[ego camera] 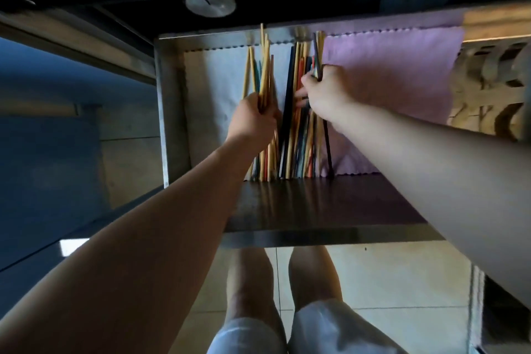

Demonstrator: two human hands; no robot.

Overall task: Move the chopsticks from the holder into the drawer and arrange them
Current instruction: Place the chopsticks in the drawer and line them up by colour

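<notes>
The left hand (254,118) is clenched round a splayed bundle of pale wooden chopsticks (263,72) over the drawer's white liner (209,89), while the right hand (323,89) pinches a dark chopstick (317,57) beside the mixed pile (298,123) lying in the steel drawer (169,112). The bundle fans at its tips, so a loose squeeze could let sticks slide out crosswise. The right forearm could also nudge the sorted pile askew.

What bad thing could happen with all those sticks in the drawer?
The left hand grips a fanned bundle of wooden chopsticks; a loose one might slip out and land crooked. The right hand presses among the mixed chopsticks lying close together, so a nudge could jumble them. The black chopstick lies apart on the pink cloth and may be forgotten.
</notes>
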